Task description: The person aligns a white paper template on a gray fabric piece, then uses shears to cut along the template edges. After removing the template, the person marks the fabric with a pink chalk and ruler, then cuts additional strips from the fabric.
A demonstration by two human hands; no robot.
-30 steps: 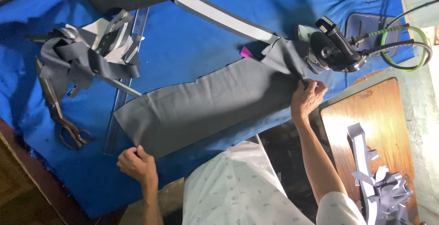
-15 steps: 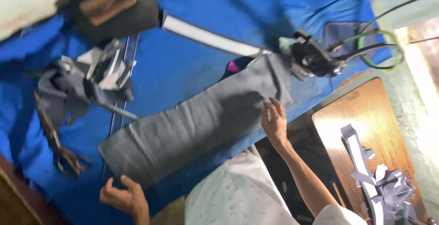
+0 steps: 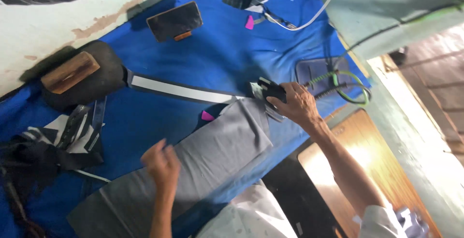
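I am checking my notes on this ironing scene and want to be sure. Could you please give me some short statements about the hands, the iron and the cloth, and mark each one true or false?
1. The right hand grips the black iron. True.
2. The left hand holds the iron. False: it holds nothing and is over the grey cloth.
3. The grey cloth lies on a blue table cover. True.
4. The iron rests on the wooden block. False: the iron is at the cloth's far end, well apart from the block.
5. A small pink piece lies beside the cloth's edge. True.
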